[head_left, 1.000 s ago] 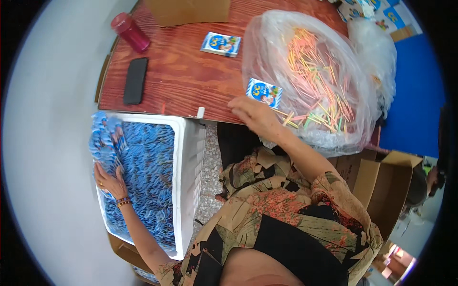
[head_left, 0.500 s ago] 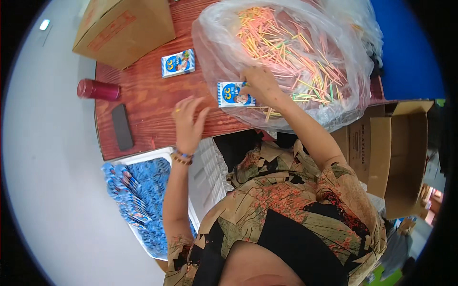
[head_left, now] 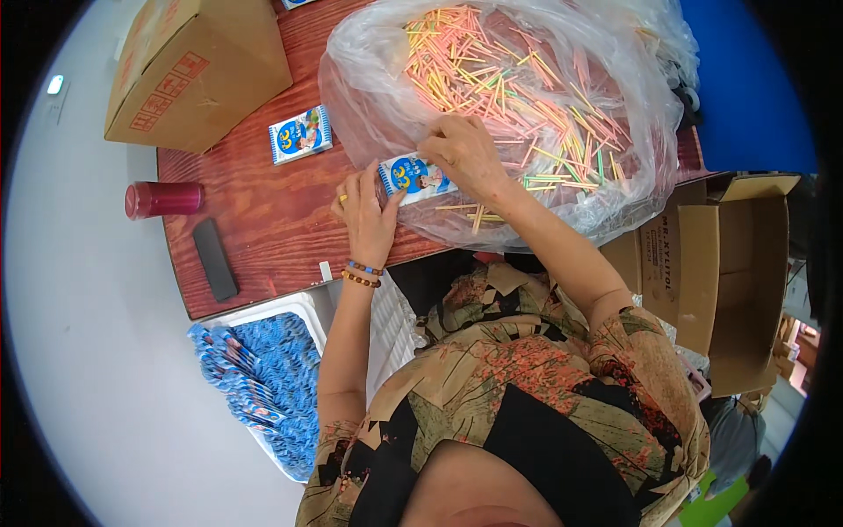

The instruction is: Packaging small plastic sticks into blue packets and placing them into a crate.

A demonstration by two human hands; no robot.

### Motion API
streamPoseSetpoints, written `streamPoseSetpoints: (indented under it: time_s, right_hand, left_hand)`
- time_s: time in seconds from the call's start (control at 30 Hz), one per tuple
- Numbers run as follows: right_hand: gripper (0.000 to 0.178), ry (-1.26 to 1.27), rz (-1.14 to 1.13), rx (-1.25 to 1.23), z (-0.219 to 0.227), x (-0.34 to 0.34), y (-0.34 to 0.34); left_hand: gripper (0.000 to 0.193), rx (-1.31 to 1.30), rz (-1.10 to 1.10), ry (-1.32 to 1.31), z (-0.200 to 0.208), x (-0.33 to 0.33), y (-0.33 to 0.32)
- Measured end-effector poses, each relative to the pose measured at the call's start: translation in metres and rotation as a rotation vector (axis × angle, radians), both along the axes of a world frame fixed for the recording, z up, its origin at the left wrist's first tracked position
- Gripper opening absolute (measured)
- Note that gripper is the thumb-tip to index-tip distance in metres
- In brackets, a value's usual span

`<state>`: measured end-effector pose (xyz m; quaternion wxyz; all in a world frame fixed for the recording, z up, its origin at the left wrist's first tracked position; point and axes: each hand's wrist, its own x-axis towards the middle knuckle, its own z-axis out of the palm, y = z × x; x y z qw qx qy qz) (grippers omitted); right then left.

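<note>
A small blue-and-white packet (head_left: 406,174) lies on the near left edge of a clear plastic bag spread on the table. My left hand (head_left: 366,215) grips the packet's left end, its thumb pressed on the printed face. At the packet's upper right, the fingers of my right hand (head_left: 465,158) are pinched together on it; their tips are partly hidden. Beyond the hands, the open bag (head_left: 351,97) holds many thin pink, yellow and green sticks (head_left: 452,57). A second packet (head_left: 299,134) of the same kind rests on the wood, left of the bag.
A cardboard box (head_left: 198,79) stands at the far left of the red wooden table (head_left: 272,211). Near the left edge are a red cylinder (head_left: 164,199) and a dark flat phone-like object (head_left: 215,260). Below sits a white tub (head_left: 309,307) of blue packets; an open carton (head_left: 751,281) stands right.
My left hand has come in from the left and closed on the packet's left end. My right hand stays at its right end. The whole view has shifted slightly.
</note>
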<state>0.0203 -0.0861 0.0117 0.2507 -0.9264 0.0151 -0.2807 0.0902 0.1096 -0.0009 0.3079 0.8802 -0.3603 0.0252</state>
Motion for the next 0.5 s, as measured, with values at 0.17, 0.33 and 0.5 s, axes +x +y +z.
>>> streamPoseSetpoints:
  time_s: [0.17,0.33,0.5]
  right_hand:
    - [0.005,0.125,0.045,-0.03,-0.003,0.004,-0.003]
    - [0.005,0.053,0.063,-0.146,-0.002,0.01,-0.009]
    - [0.007,-0.071,0.114,-0.07,0.03,0.005,-0.032]
  left_hand:
    - [0.055,-0.046,0.027,-0.047,-0.001,-0.001,-0.003]
    - [0.043,-0.028,0.119,0.094,0.002,0.001,-0.005]
    - [0.047,-0.194,0.166,0.174,0.02,-0.002,-0.016]
